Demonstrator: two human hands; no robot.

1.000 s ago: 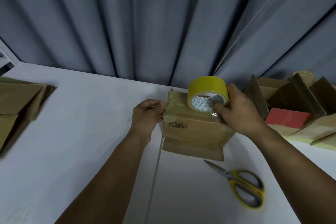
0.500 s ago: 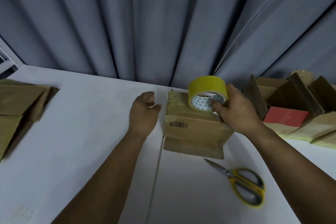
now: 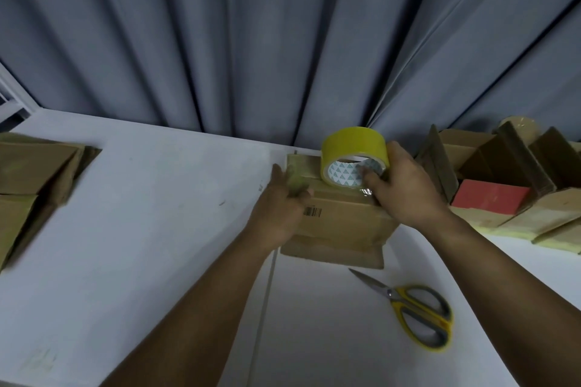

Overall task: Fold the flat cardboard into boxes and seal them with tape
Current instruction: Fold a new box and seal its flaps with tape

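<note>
A folded brown cardboard box (image 3: 341, 220) with a barcode label stands near the table's far edge, a loose flap lying on the table at its front. On its top stands a yellow roll of tape (image 3: 352, 151), gripped by my right hand (image 3: 405, 188) with the thumb inside the core. A short shiny piece of tape runs from the roll onto the box top. My left hand (image 3: 279, 210) lies against the box's left side, its fingers straight along the side and its thumb on the top edge.
Yellow-handled scissors (image 3: 415, 311) lie on the white table (image 3: 141, 229) in front of the box. A stack of flat cardboard (image 3: 28, 179) sits at the left. Several assembled open boxes (image 3: 503, 173) stand at the right, one holding something red. A grey curtain hangs behind.
My left hand left the box's corner, opened, and now presses against the box's left side. My right hand and the tape roll stayed nearly in place on the box top.
</note>
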